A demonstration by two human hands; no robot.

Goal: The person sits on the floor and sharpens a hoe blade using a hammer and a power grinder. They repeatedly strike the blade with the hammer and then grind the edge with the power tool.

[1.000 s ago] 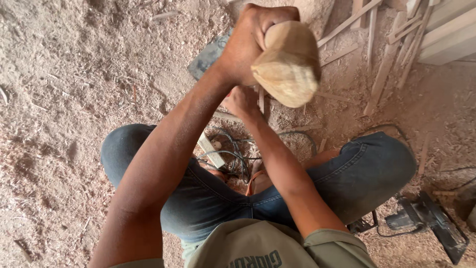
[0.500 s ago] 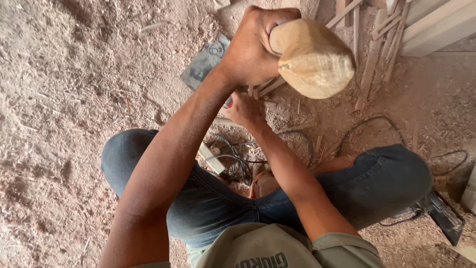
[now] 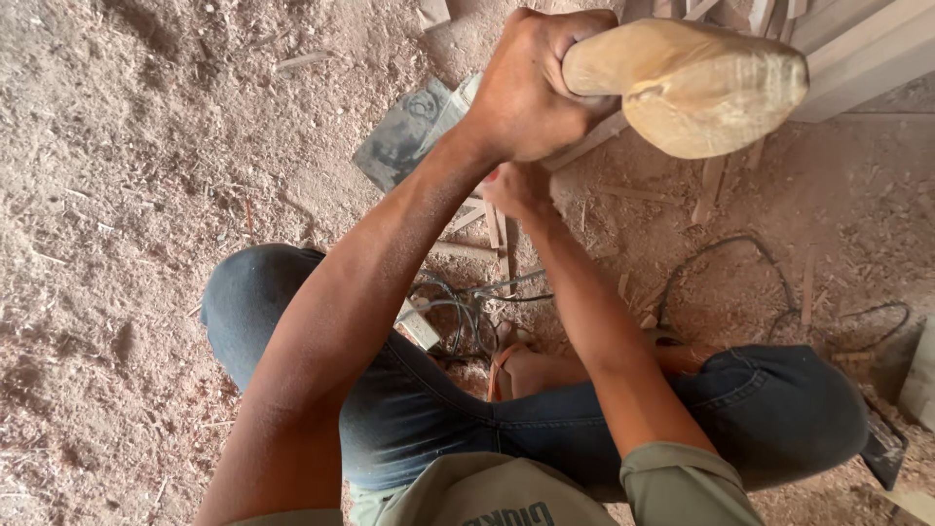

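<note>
My left hand (image 3: 531, 88) is raised close to the camera and shut on the handle of a pale, rounded wooden mallet (image 3: 701, 83), whose head points right. Below it, my right hand (image 3: 516, 190) is closed around a small tool with a bit of red showing; most of the tool is hidden by the hand. That hand rests over thin wooden strips (image 3: 487, 229) lying on the sawdust-covered floor. I sit on the floor in blue jeans (image 3: 429, 419), knees spread.
A flat grey slab (image 3: 409, 131) lies beyond my hands. Tangled cables (image 3: 458, 312) run between my legs, and a dark cable (image 3: 740, 253) loops at right. Pale planks (image 3: 857, 49) lean at top right. Sawdust (image 3: 127, 195) covers the ground.
My left hand has swung the mallet head to the right and nearer the camera. My right hand stays on the strips below.
</note>
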